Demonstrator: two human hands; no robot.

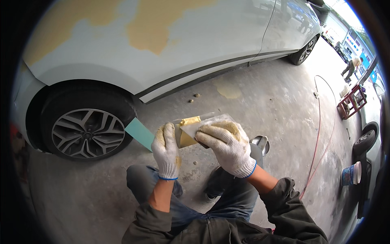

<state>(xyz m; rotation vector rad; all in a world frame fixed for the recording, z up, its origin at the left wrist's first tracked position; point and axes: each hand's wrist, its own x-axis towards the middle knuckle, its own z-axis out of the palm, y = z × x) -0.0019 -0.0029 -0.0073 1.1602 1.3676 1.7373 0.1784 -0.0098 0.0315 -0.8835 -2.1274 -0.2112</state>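
Note:
My left hand [166, 151], in a white knit glove stained with yellow filler, is closed on the edge of a flat putty spreader [177, 135]. Yellow body filler [187, 138] lies on that spreader. My right hand [227, 145], gloved alike, is closed on a pale, flat scraper [207, 120] that meets the filler. A flat teal strip [140, 135] sticks out beside my left hand; whether that hand holds it is hidden. Patches of yellow filler [148, 28] show on the white car's side panel [195, 44] in front of me.
The car's wheel [88, 134] stands at the left. Behind my right hand is a round metal dish [262, 143]. A red hose [319, 134] crosses the concrete floor at the right, near a bucket [351, 174] and a red rack [352, 101]. Another person [352, 67] bends over farther off.

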